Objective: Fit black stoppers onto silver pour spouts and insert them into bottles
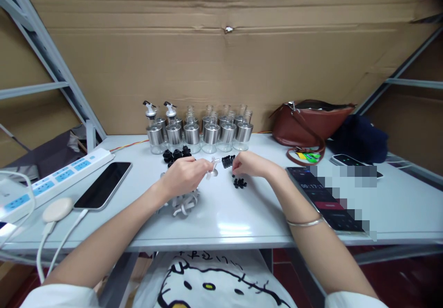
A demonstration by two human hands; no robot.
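Pinched in my left hand (pixel 187 175) is a small white plastic spout part (pixel 215 166), held above the table. Below that hand lies a pile of similar white spout parts (pixel 186 204). My right hand (pixel 249 164) has its fingers closed at the small black pieces; whatever sits between the fingertips is hidden. Near it are a cluster of small round black pieces (pixel 239 183) and a group of black oblong pieces (pixel 227 161). Several black stoppers (pixel 177 154) lie behind my left hand. Glass bottles with metal bands (pixel 211 134) stand in rows; two carry pourer tops (pixel 170 109).
On the left are a power strip (pixel 65 175), a phone (pixel 103 185) and a round white charger (pixel 57 209). To the right lie a phone with a timer (pixel 321 197), a brown bag (pixel 311 121) and a dark blue cloth item (pixel 362 137). Cardboard (pixel 221 68) walls the back.
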